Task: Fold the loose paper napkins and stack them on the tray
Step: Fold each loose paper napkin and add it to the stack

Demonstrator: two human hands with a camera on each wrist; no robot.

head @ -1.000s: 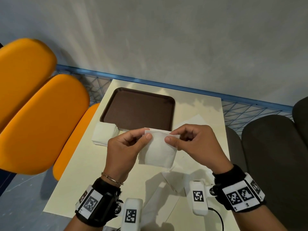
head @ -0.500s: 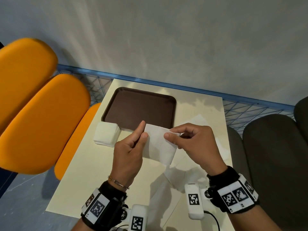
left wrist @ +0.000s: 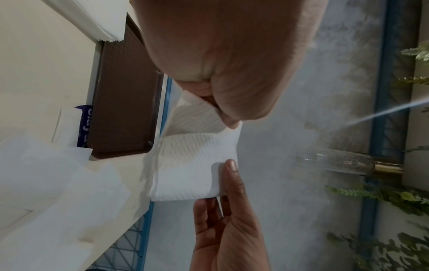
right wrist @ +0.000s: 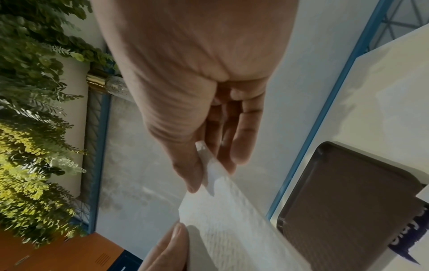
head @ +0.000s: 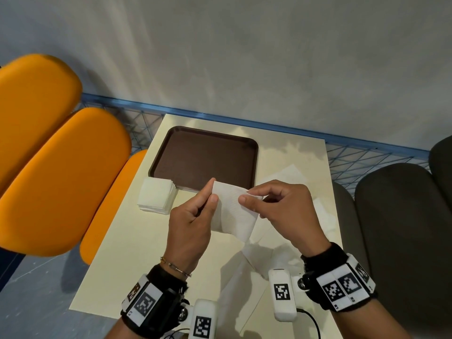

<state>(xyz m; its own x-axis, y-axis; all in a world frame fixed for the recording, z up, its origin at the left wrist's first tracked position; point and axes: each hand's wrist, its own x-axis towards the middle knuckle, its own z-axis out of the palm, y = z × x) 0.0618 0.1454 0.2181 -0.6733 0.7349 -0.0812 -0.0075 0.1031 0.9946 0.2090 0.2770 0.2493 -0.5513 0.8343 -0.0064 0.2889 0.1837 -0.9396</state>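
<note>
While both hands (head: 193,226) (head: 283,211) pinch the napkin (head: 236,216), fingers clamped, it hides the tray's (head: 205,152) near rim.

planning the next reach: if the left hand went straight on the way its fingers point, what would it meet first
Probably the brown tray: the left hand, pinching the napkin, points at its near edge, though height above it is unclear.

White napkin (head: 234,214) folded, held above table; brown tray (head: 205,157) empty.
</note>
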